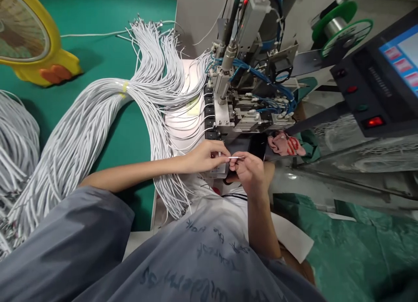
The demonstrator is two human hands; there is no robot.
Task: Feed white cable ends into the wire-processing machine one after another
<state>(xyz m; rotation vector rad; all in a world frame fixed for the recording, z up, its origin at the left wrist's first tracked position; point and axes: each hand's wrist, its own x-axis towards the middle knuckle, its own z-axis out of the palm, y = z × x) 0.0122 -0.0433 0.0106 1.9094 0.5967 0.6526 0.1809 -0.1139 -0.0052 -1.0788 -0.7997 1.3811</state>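
My left hand [206,156] and my right hand [248,167] meet just in front of a small machine [243,97]. Both pinch the end of one thin white cable [235,157], which runs level between their fingertips. The fingers of each hand are closed on it. A thick bundle of white cables [98,119], tied with a yellow band [124,88], lies on the green mat [98,53] to the left, and its ends fan out toward the machine. My grey shirt fills the bottom of the view.
A yellow duck-shaped fan [29,40] stands at the far left. A control panel with a touch screen and a lit red switch [374,121] is at the right, with a green wire spool [342,27] above. More white cables [16,140] lie at the left edge.
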